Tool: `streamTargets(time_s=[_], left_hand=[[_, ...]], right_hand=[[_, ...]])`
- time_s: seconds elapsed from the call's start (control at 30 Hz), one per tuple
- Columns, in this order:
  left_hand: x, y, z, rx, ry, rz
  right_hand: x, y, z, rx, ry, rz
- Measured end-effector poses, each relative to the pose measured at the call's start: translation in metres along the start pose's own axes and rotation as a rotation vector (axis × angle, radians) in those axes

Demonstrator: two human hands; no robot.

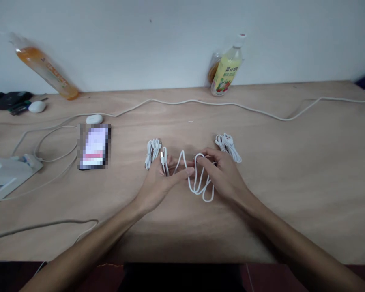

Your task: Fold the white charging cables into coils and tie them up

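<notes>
A loose white cable lies in loops on the wooden table between my two hands. My left hand is closed around one part of it, with the plug end sticking up near the fingers. My right hand pinches another loop of the same cable. A coiled white cable bundle lies just beyond my left hand. A second coiled white bundle lies just beyond my right hand.
A phone with a lit screen lies to the left, a white pebble-shaped case behind it. A long white cord crosses the table's back. A yellow drink bottle stands by the wall, an orange bottle at far left.
</notes>
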State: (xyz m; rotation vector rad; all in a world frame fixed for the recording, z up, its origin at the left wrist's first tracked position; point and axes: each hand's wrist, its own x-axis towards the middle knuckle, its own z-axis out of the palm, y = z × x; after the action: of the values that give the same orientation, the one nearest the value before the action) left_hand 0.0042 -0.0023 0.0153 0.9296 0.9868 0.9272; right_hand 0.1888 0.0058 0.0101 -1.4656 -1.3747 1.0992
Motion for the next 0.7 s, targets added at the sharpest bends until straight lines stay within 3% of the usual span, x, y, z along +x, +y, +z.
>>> streamTargets(time_s=[0.2, 0.33, 0.53, 0.7], left_hand=[[0.0004, -0.0024, 0.0004, 0.009, 0.021, 0.025], [0.0042, 0.0016, 0.0002, -0.149, 0.065, 0.077], [0.0042, 0.004, -0.0018, -0.199, 0.118, 0.078], [0.0026, 0.0041, -0.0007, -0.214, 0.138, 0.08]], right_hand=[[0.0005, -0.0052, -0.0002, 0.517, -0.072, 0.266], [0.0041, -0.0073, 0.0018, 0.763, -0.099, 0.232], [0.0054, -0.0031, 0.0062, 0.678, -0.078, 0.157], [0.0038, -0.0009, 0.0063, 0.557, 0.031, 0.113]])
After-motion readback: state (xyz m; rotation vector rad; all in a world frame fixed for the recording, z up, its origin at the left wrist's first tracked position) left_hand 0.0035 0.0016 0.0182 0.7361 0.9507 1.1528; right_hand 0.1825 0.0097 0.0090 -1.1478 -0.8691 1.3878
